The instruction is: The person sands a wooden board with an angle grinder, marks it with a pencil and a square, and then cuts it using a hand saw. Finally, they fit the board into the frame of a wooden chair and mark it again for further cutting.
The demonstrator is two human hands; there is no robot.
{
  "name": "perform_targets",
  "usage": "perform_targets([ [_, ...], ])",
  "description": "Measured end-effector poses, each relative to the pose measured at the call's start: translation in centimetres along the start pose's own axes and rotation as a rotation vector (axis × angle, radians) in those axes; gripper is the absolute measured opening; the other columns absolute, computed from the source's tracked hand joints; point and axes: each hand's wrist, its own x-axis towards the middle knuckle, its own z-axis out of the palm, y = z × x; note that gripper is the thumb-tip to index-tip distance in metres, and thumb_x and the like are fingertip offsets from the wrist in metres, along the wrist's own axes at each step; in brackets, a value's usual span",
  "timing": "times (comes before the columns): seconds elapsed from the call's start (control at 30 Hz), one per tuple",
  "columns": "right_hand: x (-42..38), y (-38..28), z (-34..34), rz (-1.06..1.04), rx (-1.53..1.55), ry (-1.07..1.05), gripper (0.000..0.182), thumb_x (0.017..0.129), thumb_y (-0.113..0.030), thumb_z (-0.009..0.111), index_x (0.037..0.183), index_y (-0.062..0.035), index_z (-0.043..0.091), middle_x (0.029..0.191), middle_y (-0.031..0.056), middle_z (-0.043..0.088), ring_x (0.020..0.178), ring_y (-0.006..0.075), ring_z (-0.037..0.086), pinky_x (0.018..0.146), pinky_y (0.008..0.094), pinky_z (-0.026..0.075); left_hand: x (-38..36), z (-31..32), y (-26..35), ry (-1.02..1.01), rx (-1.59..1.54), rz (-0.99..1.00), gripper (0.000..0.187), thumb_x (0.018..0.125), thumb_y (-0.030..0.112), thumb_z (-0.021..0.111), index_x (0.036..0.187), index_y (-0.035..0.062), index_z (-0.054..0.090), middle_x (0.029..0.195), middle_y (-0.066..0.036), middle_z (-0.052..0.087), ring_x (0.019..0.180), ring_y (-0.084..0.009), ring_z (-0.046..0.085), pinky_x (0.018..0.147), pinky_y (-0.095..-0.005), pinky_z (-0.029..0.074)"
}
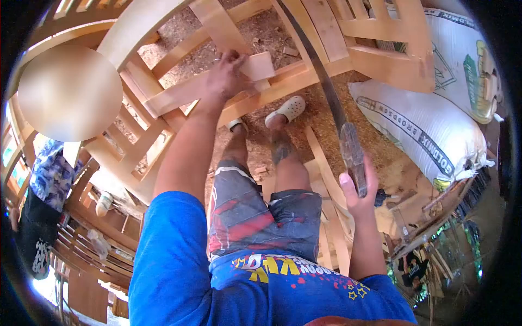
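My left hand (225, 76) is closed around a short wooden board (179, 93), which lies slanted across a wooden frame (283, 81). One end of that board (258, 66) sticks out to the right of my fingers. In my right hand (360, 187) is the worn handle of a machete (328, 89). Its long dark blade points away from me, past the frame's right side, and its tip runs to the top edge of the view. The blade appears apart from the board in my left hand.
White printed sacks (421, 127) are piled on the right. Slatted wooden furniture parts (391, 60) stand around the frame. Wood shavings (185, 32) cover the ground, and loose strips (321, 157) lie near my legs. Another person in a patterned shirt (51, 174) is at the left.
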Motion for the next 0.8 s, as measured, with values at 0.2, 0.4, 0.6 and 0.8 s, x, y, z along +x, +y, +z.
perform_targets([
  [0.2, -7.6, -1.7, 0.8, 0.185, 0.110, -0.041, 0.085, 0.093, -0.048, 0.070, 0.151, 0.0089, 0.044, 0.101, 0.0050, 0.064, 0.083, 0.0101, 0.056, 0.076, 0.0272, 0.047, -2.2, -0.6, 0.3, 0.084, 0.112, 0.005, 0.086, 0.064, 0.046, 0.092, 0.143, 0.0225, 0.064, 0.144, -0.008, 0.053, 0.137, -0.0348, 0.049, 0.113, -0.0544, 0.042],
  [0.4, -12.9, -4.3, 3.0, 0.334, 0.141, 0.012, 0.090, 0.094, -0.054, 0.069, 0.152, 0.0095, 0.042, 0.096, 0.0044, 0.061, 0.082, 0.0098, 0.056, 0.073, 0.0271, 0.047, -1.1, 0.1, -1.0, 0.125, -0.019, 0.093, 0.081, 0.066, 0.039, 0.092, 0.141, 0.0238, 0.066, 0.140, -0.008, 0.055, 0.131, -0.0368, 0.053, 0.106, -0.0548, 0.045],
  [0.6, -10.9, -7.5, 6.6, 0.325, 0.161, 0.061, 0.086, 0.096, -0.052, 0.068, 0.152, 0.0076, 0.043, 0.102, 0.0065, 0.063, 0.086, 0.0129, 0.058, 0.077, 0.0300, 0.048, -1.2, -0.1, -0.7, 0.205, -0.027, 0.147, 0.070, 0.072, 0.042, 0.089, 0.136, 0.0253, 0.069, 0.133, -0.008, 0.059, 0.128, -0.0349, 0.056, 0.100, -0.0562, 0.048],
  [0.8, -6.7, -8.1, 9.5, 0.136, 0.088, 0.124, 0.070, 0.099, -0.033, 0.070, 0.151, 0.0067, 0.045, 0.124, 0.0151, 0.069, 0.110, 0.0178, 0.065, 0.095, 0.0339, 0.051, 1.0, -0.5, 1.0, 0.117, -0.035, 0.114, 0.044, 0.093, 0.057, 0.069, 0.120, 0.0237, 0.074, 0.130, -0.011, 0.062, 0.115, -0.0360, 0.065, 0.095, -0.0548, 0.052],
])
